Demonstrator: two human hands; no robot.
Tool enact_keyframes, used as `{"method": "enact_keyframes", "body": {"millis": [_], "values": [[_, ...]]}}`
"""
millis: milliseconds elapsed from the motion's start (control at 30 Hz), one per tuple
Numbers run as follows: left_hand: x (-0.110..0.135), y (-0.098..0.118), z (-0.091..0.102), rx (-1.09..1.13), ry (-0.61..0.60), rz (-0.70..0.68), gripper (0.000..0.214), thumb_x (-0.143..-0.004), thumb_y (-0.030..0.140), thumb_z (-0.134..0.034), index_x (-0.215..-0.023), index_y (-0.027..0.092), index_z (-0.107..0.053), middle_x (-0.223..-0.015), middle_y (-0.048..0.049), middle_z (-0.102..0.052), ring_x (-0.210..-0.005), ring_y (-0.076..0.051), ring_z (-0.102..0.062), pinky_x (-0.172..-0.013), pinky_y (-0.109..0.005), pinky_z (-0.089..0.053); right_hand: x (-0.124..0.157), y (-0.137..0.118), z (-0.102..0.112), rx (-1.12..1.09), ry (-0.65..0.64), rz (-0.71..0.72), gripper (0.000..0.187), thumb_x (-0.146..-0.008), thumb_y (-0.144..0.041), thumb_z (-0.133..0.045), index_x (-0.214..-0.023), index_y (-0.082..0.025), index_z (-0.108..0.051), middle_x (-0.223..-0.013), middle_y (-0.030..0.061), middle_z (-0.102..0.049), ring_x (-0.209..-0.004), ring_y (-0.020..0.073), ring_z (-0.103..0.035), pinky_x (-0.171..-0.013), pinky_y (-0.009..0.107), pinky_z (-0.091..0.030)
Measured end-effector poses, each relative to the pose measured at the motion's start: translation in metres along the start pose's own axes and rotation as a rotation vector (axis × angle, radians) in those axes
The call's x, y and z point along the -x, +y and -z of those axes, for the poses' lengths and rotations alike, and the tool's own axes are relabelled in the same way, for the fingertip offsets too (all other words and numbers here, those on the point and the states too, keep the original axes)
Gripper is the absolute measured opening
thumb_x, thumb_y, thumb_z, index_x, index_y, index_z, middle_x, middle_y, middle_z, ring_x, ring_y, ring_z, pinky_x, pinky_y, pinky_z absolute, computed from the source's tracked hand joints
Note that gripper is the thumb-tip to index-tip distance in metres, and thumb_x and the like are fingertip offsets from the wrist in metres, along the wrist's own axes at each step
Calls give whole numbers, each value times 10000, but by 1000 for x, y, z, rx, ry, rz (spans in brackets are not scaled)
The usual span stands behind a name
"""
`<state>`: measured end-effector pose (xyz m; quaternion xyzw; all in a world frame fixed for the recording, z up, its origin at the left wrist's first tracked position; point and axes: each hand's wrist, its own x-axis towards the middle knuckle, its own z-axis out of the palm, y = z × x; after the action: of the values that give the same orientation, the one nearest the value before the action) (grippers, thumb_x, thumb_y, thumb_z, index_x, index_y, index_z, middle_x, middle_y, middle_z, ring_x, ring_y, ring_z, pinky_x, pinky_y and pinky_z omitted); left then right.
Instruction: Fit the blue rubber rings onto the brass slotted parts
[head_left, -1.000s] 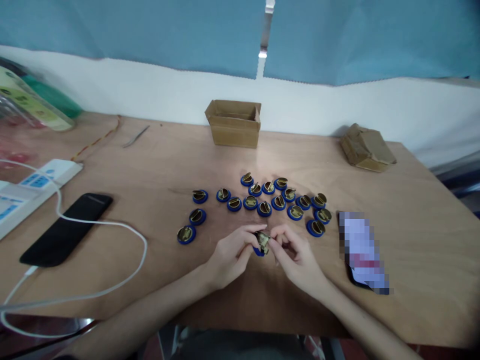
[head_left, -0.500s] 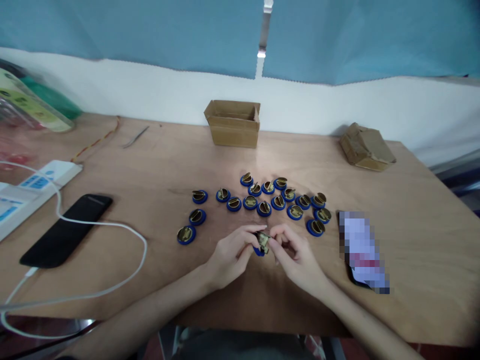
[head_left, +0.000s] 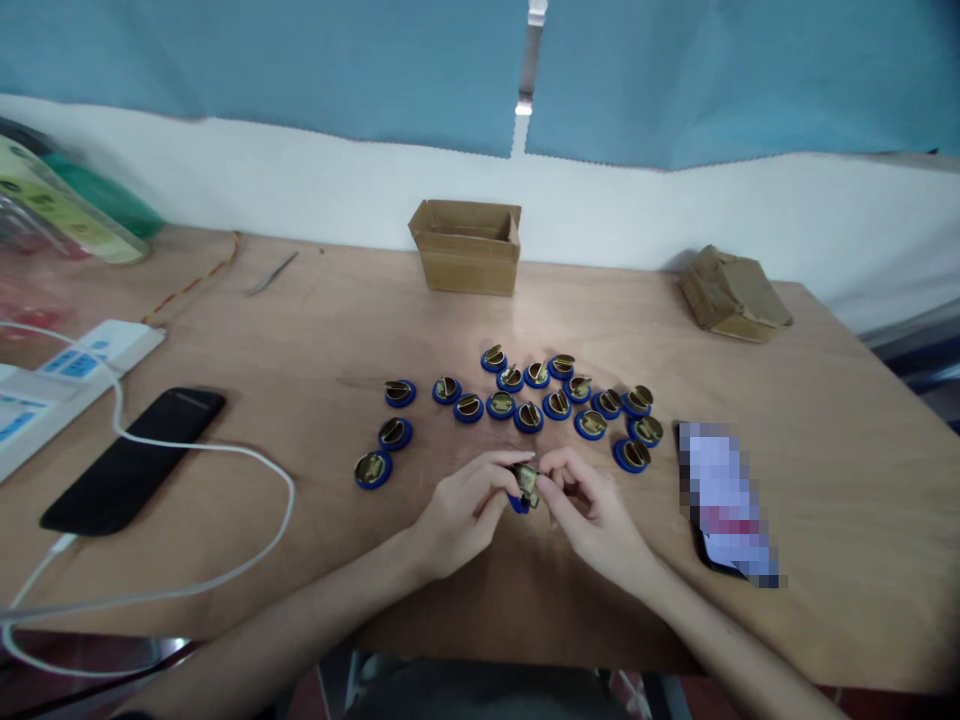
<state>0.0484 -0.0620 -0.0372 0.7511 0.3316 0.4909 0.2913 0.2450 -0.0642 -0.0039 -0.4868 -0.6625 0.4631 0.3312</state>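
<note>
Between my two hands is a round blue badge [head_left: 517,504] with a gold-coloured metal clip piece on its back. My left hand [head_left: 469,510] pinches its left side, thumb and fingertips closed on it. My right hand [head_left: 596,510] grips the metal piece from the right between thumb and forefinger. The fingers hide part of the badge. Just beyond my hands lie several similar blue badges, gold backs up; one [head_left: 528,417] is straight ahead and another [head_left: 631,455] is to the right. A few more, such as a badge [head_left: 373,469], sit to the left.
An open cardboard box [head_left: 471,265] stands at the back, with a crumpled carton [head_left: 733,295] to its right. A lit phone [head_left: 727,500] lies right; a black phone [head_left: 135,462] with a white cable [head_left: 247,452] lies left, near a power strip [head_left: 97,350] and tweezers [head_left: 271,273].
Almost nothing differs. Both hands keep their hold on the badge, and the badges on the table stay where they were.
</note>
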Motion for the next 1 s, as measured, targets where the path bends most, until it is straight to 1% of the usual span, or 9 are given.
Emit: {"method": "enact_keyframes", "body": {"millis": [100,267,500,633,833,1000], "values": [[0,-1,0,1,3,1,278,-879,-63,-534,-943,195,-612,-1168,-83,-733,-1163,-164,-702,-1006,-262,-559,0,0,0,10,5,9,144,-1006,-333,-525,-923,-219,-551,-650,-61,-416,-532,109,-426,-464,224,-297],[3,-4,-2,16,12,6,280,-866,-63,-546,-953,197,-603,-1187,-86,-731,-1169,-168,-702,-1004,-266,-561,0,0,0,2,-4,1,150,-1010,-334,-517,-922,-217,-552,-652,-59,-424,-530,107,-449,-460,221,-302],[3,-3,-2,12,13,5,275,-862,-59,-535,-935,199,-596,-1192,-84,-732,-1152,-165,-709,-984,-265,-571,0,-1,1,15,-3,5,158,-1006,-336,-519,-914,-212,-552,-634,-65,-422,-504,99,-430,-451,214,-301],[1,-2,-1,6,20,-10,285,-856,-65,-522,-935,196,-603,-1184,-88,-730,-1143,-165,-712,-964,-263,-577,-1,0,0,21,-1,17,156,-1008,-336,-518,-918,-214,-554,-635,-63,-428,-519,103,-433,-460,212,-313],[1,-1,0,-13,6,-39,300,-855,-79,-516,-946,193,-603,-1183,-95,-720,-1136,-161,-707,-975,-267,-571,0,1,0,19,0,14,149,-1009,-341,-515,-937,-217,-557,-643,-63,-437,-523,104,-434,-458,209,-325],[2,-1,-1,-52,7,-69,306,-857,-82,-513,-952,195,-602,-1175,-87,-713,-1140,-156,-698,-991,-264,-565,0,0,0,37,-1,1,155,-1006,-342,-512,-921,-218,-551,-633,-69,-420,-503,100,-417,-442,206,-311]]}}
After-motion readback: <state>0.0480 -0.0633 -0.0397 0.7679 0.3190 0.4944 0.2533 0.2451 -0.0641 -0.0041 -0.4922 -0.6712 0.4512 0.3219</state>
